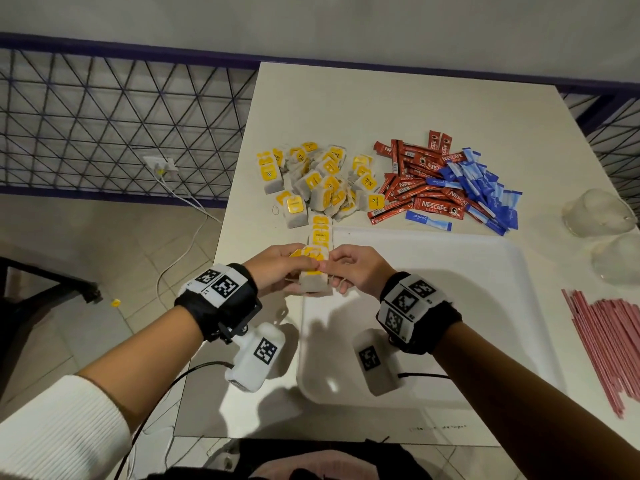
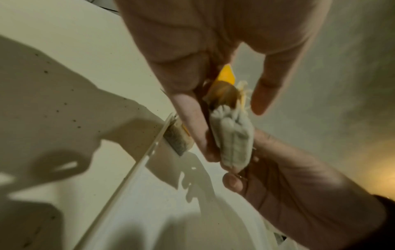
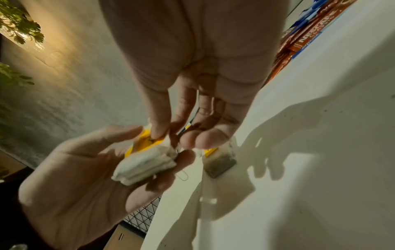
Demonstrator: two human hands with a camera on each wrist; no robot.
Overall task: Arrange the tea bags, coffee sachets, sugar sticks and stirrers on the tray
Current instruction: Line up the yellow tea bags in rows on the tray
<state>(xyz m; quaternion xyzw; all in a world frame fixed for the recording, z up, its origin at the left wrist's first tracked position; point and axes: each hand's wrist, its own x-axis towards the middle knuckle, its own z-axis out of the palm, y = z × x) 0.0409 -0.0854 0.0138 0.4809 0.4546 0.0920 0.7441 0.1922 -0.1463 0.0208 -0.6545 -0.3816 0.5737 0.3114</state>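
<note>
Two hands meet above the near-left corner of a white tray (image 1: 450,341), which lies on a white table (image 1: 415,109) and takes up most of its near half. Beyond the tray's far rim lie three loose heaps: tea bags (image 1: 322,178) on the left, red coffee sachets (image 1: 415,181) in the middle, blue sugar sticks (image 1: 485,188) to their right. Pink stirrers (image 1: 609,341) lie off the tray's right side. A short row of tea bags (image 1: 321,233) starts at the tray's far-left corner and runs toward the person. The left hand (image 1: 277,271) cups a small stack (image 1: 314,282) of tea bags, fingers curled under it, thumb on top. The right hand (image 1: 356,271) pinches the stack's top, at the yellow tags. The stack's long axis points along the row, just nearer than its last bag, so the next placement likely goes straight down and slightly forward.
</note>
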